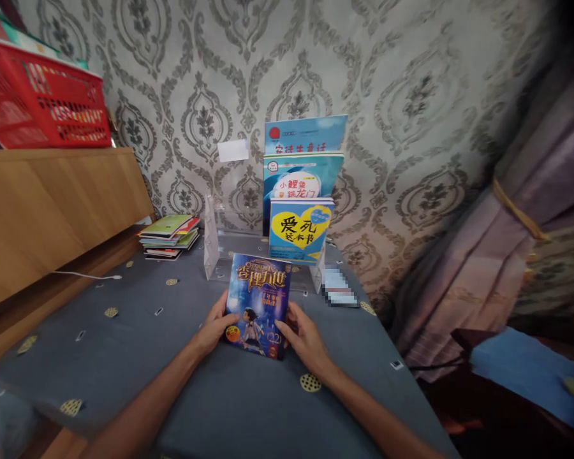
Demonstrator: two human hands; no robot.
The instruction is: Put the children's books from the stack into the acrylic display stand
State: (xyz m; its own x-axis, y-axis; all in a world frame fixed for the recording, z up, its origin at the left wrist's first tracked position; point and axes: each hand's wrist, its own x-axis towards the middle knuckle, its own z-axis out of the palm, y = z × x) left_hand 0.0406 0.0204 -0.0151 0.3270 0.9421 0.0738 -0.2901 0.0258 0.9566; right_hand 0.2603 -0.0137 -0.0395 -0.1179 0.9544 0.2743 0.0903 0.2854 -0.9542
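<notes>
A dark blue and purple book (257, 305) with gold lettering and a cartoon figure is held upright, cover facing me, in front of a clear display stand (211, 239). My left hand (216, 326) grips its left edge, thumb on the cover. On the right edge, my right hand (302, 333) does the same, its fingers partly hidden behind the book. Three tiers on the stand's right side bear a yellow-heart book (300, 231), a teal book (301, 175) above it, and a light blue book (307, 132) at the top.
Several books lie in a stack (169, 236) at the back left. A red basket (48, 95) rests on a wooden cabinet (62, 204). Right of the stand is a blurred-out flat item (338, 287). A white cable (95, 276) crosses the grey cloth (138, 344); a curtain (488, 268) hangs right.
</notes>
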